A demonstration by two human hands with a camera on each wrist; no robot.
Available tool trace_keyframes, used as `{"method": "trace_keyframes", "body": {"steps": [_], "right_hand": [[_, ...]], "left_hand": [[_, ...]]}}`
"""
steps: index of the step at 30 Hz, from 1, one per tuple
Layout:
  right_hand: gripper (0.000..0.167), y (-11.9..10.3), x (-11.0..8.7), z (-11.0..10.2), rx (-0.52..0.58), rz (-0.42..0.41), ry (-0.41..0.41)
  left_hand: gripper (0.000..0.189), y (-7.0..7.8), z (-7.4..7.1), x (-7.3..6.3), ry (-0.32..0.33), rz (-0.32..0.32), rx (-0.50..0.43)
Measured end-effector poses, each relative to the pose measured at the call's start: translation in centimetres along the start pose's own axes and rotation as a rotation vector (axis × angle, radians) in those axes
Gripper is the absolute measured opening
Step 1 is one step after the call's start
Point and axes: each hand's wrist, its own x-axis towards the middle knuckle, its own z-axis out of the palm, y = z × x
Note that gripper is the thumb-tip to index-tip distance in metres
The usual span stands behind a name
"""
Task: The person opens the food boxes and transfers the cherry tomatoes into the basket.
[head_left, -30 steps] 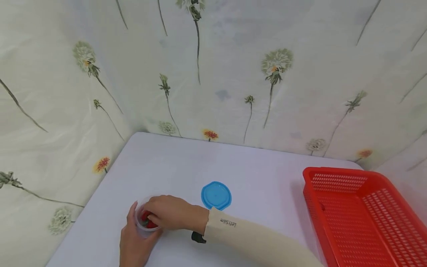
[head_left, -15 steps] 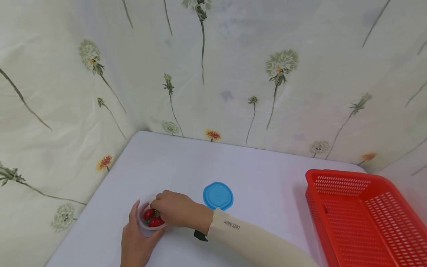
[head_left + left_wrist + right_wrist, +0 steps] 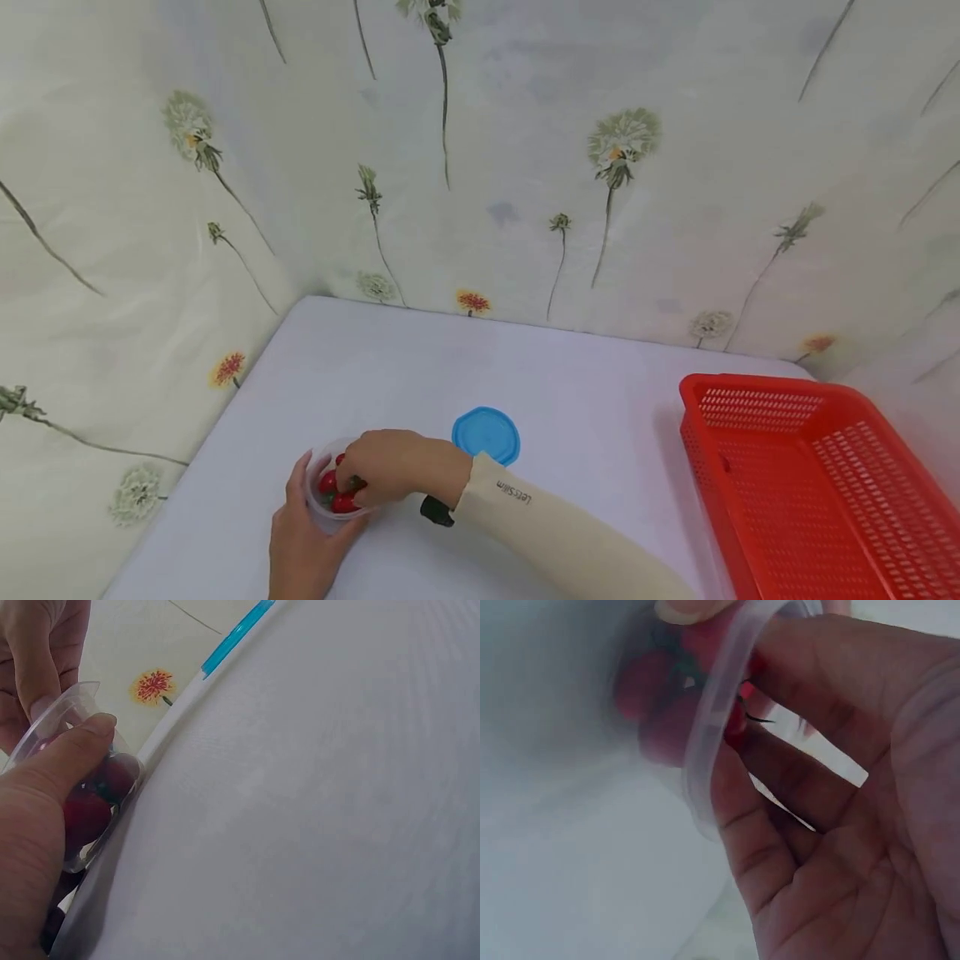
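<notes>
At the near left of the white tabletop, a clear plastic cup stands on its base, its mouth facing up and its short axis upright. Red fruits with green stems lie inside it. The left hand curls round the cup wall, thumb on the near side and fingers on the left, spread only as far as the cup's width. The right hand dips over the rim, fingers bent and part-way closed, touching the fruits; whether it pinches one I cannot tell. Its cream sleeve runs back to the lower right. Just beyond that wrist lies a blue lid, flat; well apart on the right sits a red basket
</notes>
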Motion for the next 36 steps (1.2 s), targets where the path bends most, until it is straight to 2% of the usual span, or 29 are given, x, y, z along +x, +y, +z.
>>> {"method": "trace_keyframes", "body": {"steps": [3,9,11,15,20,25,32,36], "right_hand": [[0.005,-0.6,0.3,0.1,-0.016,0.024,-0.006],[0.006,-1.5,0.3,0.2,-0.093,0.084,-0.030],[0.008,-1.5,0.1,0.2,-0.102,0.089,-0.029],[0.018,-1.1,-0.4,0.3,-0.094,0.090,-0.014],[0.029,-0.6,-1.0,0.5,-0.021,0.063,0.017],[0.029,-0.2,-1.4,1.0,0.079,-0.007,0.110],[0.038,-0.4,-2.3,0.8,0.187,-0.017,0.201],[0.032,-0.7,-3.4,0.1,0.245,-0.037,0.216]], "left_hand": [[0.121,-0.1,-0.1,-0.2,0.005,-0.018,0.003],[0.120,0.0,0.4,-0.6,-0.013,-0.041,-0.041],[0.119,0.1,0.6,-0.6,-0.002,-0.025,-0.045],[0.116,0.2,0.9,-0.3,0.029,0.046,-0.047],[0.113,-0.1,0.9,-0.1,0.045,0.105,-0.052],[0.111,-0.5,0.5,0.1,0.077,0.137,-0.047],[0.117,-0.3,0.0,0.1,0.027,0.083,-0.032],[0.118,-0.1,-0.1,0.0,0.014,0.058,-0.030]]}}
